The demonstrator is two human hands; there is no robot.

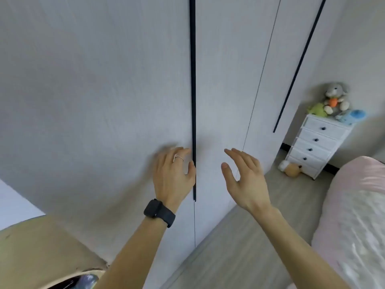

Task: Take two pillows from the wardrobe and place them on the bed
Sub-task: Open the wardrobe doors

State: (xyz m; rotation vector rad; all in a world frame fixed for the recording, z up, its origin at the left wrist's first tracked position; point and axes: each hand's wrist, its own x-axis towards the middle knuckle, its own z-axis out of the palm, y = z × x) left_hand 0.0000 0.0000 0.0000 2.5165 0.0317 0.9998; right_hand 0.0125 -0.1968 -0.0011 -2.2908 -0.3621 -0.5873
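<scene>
Bare forearms reached up | left hand (174, 176) spread open, fingertips at long black handle strip (193, 84) of closed pale-grey wardrobe (104, 90) | right hand (245, 180) open, empty | pillows unseen (presumably inside) | risk: fingertips slipping off thin strip | pink-covered bed (352, 215) at right

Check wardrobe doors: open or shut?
Shut. The wardrobe doors sit flush along the black handle strip, no interior showing. Left hand is at the strip; right hand hovers open.
</scene>
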